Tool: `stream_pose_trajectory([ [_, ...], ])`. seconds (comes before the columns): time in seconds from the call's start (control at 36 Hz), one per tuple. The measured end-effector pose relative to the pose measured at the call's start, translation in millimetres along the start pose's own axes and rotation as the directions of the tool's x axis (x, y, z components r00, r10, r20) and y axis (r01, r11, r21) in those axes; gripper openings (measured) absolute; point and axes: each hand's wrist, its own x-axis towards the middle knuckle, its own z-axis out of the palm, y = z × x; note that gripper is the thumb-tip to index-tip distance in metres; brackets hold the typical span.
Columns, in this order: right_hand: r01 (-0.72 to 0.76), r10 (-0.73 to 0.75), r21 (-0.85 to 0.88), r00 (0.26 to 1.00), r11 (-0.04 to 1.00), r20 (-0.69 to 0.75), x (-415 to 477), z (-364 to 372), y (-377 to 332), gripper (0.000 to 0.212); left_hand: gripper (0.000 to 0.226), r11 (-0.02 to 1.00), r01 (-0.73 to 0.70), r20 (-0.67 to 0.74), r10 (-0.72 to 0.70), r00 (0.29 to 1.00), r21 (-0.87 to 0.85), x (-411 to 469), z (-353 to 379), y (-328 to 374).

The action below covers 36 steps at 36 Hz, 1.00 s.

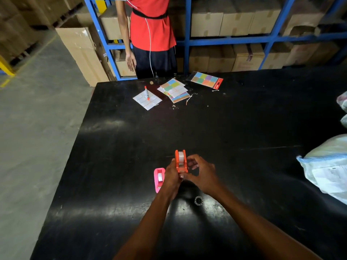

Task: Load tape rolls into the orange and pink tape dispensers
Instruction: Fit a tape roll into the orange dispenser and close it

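Note:
An orange tape dispenser (pixel 181 161) with a clear tape roll (pixel 181 158) seated in it is held upright over the black table (pixel 131 147). My left hand (pixel 171 175) grips its left side and base. My right hand (pixel 201 172) pinches at the dispenser's near end, fingers curled beside it. A pink tape dispenser (pixel 159 179) lies on the table just left of my left hand, with a tape roll (pixel 160 176) inside it. A small dark tape core ring (pixel 198 200) lies on the table below my right hand.
Sticker sheets (pixel 175 90), a white sheet with an orange marker (pixel 146 93) and a packaged colour pad (pixel 207 80) lie at the table's far side. A person in a red shirt (pixel 152 25) stands beyond it by blue shelving with cardboard boxes. White bags (pixel 326 166) sit at the right edge.

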Motion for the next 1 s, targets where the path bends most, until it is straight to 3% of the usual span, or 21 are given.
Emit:
stream_pose_trajectory([
  [0.22, 0.008, -0.009, 0.044, 1.0, 0.999, 0.011, 3.4, -0.1, -6.7, 0.058, 0.049, 0.999, 0.024, -0.002, -0.024, 1.0, -0.049, 12.5, -5.1, -2.2],
  [0.39, -0.1, 0.087, 0.081, 0.985, 0.992, 0.149, 6.6, 0.4, -1.9, 0.098, 0.039, 0.994, -0.064, 0.072, 0.058, 0.996, 0.084, 0.6, -12.3, -1.4],
  [0.47, -0.137, 0.092, 0.171, 0.965, 0.976, 0.246, 7.4, -0.9, 4.4, 0.105, 0.044, 0.992, -0.057, 0.081, 0.048, 0.996, 0.116, -0.4, -17.4, -5.5],
  [0.56, -0.212, 0.135, 0.277, 0.953, 0.937, 0.272, 10.0, 1.2, 10.7, 0.089, 0.05, 0.988, -0.014, 0.031, 0.01, 0.999, 0.152, 6.5, -24.4, -14.5],
  [0.69, -0.171, 0.094, 0.316, 0.965, 0.933, 0.244, 10.7, 2.9, 11.1, 0.029, 0.038, 0.978, 0.025, 0.022, -0.03, 0.999, 0.206, 15.2, -24.7, -25.0],
  [0.81, -0.182, 0.093, 0.346, 0.961, 0.92, 0.259, 8.0, 10.8, 15.2, 0.03, 0.028, 0.942, -0.031, -0.064, 0.055, 0.996, 0.335, 27.6, -24.2, -38.8],
  [0.89, -0.234, 0.14, 0.369, 0.955, 0.9, 0.263, 10.5, 19.2, 23.8, 0.043, 0.031, 0.899, -0.053, -0.163, 0.137, 0.977, 0.434, 50.3, -33.8, -65.3],
  [1.0, -0.228, 0.147, 0.346, 0.958, 0.91, 0.246, 13.8, 29.1, 34.7, 0.048, 0.015, 0.856, -0.092, -0.209, 0.226, 0.951, 0.509, 37.4, -28.6, -54.5],
])
